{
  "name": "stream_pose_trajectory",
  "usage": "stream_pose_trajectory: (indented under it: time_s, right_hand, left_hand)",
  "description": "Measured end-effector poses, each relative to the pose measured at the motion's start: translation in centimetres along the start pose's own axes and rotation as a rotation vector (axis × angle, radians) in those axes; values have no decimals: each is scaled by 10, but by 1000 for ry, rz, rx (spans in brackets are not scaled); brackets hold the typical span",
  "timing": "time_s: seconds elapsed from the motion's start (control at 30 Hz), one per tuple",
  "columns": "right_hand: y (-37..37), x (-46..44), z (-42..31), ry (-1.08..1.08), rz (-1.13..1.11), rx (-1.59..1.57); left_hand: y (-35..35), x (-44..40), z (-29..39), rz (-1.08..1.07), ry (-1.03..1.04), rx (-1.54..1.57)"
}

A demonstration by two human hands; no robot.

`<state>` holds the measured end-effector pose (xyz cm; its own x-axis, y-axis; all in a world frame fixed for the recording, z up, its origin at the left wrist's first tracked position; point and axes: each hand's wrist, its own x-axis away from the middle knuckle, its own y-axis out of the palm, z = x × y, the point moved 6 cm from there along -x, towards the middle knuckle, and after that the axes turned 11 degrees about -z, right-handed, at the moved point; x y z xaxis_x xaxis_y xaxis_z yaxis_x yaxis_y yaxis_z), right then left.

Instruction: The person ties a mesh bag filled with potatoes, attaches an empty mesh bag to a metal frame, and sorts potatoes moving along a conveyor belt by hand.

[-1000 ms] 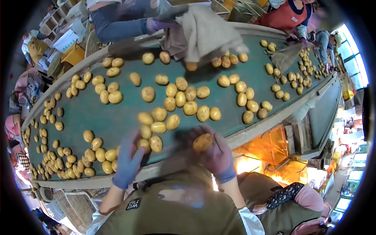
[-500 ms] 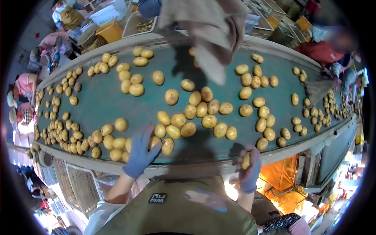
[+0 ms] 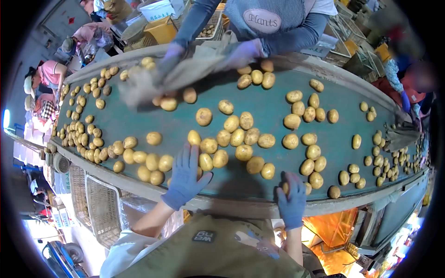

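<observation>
Many yellow potatoes (image 3: 244,153) lie scattered and in clusters on a green conveyor belt (image 3: 259,102). My left hand (image 3: 185,180), in a blue-grey glove, lies palm down near the belt's close edge with fingers stretched out, touching potatoes beside it and covering part of one. My right hand (image 3: 292,202), gloved alike, is back-up at the near rim. Its fingers are curled around a potato, of which only a small part shows by the thumb. Another potato peeks out on the right of that hand.
Opposite me, a person in a checked apron (image 3: 264,21) sweeps a grey-brown cloth (image 3: 153,83) over the belt. More people stand along both sides. A raised rim (image 3: 241,207) borders the belt. Plastic crates (image 3: 103,211) stand below left, an orange-lit frame (image 3: 331,231) below right.
The cloth has swung from the far middle to the far left, over potatoes there. My right hand has turned from showing its potato to back-up. My left hand has shifted slightly right among the potatoes.
</observation>
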<state>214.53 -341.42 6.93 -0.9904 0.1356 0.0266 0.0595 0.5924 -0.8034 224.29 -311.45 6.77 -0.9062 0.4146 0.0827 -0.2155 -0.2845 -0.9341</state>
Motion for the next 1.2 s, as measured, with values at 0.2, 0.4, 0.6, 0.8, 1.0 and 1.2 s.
stream_pose_trajectory:
  time_s: [0.2,0.4,0.6,0.8,1.0,1.2]
  right_hand:
    - [-20,-3,28,-64,42,167]
    - [-38,36,75,54,60,336]
    - [-98,43,139,283,177,430]
    - [-132,68,166,288,501,346]
    - [-106,74,165,272,540,281]
    - [-124,84,178,240,598,192]
  left_hand:
    - [-16,-20,45,-153,81,1002]
    - [20,-22,158,-412,640,572]
    - [44,-55,246,-407,914,267]
    - [55,-68,269,-516,928,255]
    - [87,-53,288,-497,985,223]
    - [102,-61,347,-628,1036,-1]
